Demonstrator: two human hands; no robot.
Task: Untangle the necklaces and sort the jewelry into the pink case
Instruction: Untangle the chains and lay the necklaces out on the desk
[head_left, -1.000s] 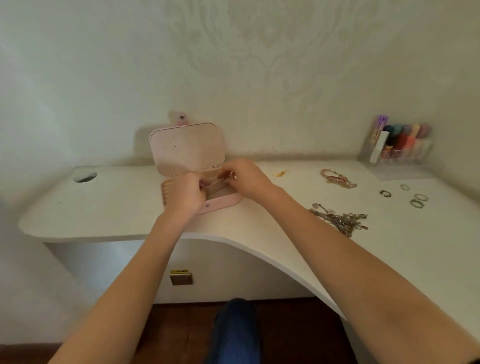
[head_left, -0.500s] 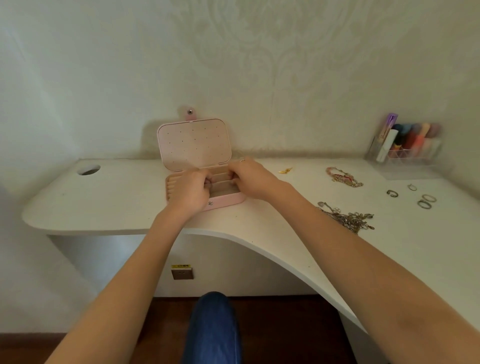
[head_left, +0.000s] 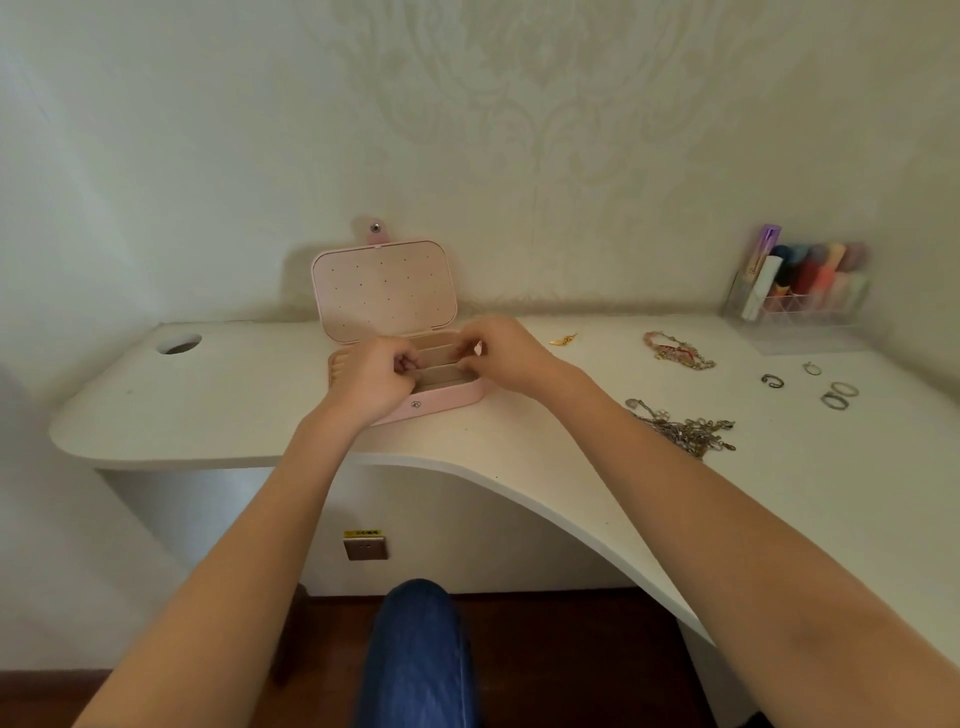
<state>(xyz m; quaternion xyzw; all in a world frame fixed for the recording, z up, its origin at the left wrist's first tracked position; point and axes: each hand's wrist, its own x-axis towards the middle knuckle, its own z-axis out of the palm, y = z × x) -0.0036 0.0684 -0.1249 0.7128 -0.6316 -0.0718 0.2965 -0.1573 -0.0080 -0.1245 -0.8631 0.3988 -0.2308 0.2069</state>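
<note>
Left hand (head_left: 375, 378): I'm seeing it hovering over the pink case (head_left: 395, 332), fingers curled (contents unclear).
Right hand (head_left: 503, 352): curling likewise; hold indiscernible.

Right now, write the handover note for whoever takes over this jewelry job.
Left hand: fingers curled, over the front of the open pink case. Whether it holds anything cannot be told.
Right hand: over the case's right side, fingers curled toward the compartments; any grip is hidden.
Case: on the desk, lid up against the wall.
Still out on the desk, right of the case: silver chain tangle, pink and gold bracelet pile, small gold piece, four rings.
Done: case opened. What already lies inside is hidden by the hands.
Left: untangle the chains, then sort everything into the case.
</note>
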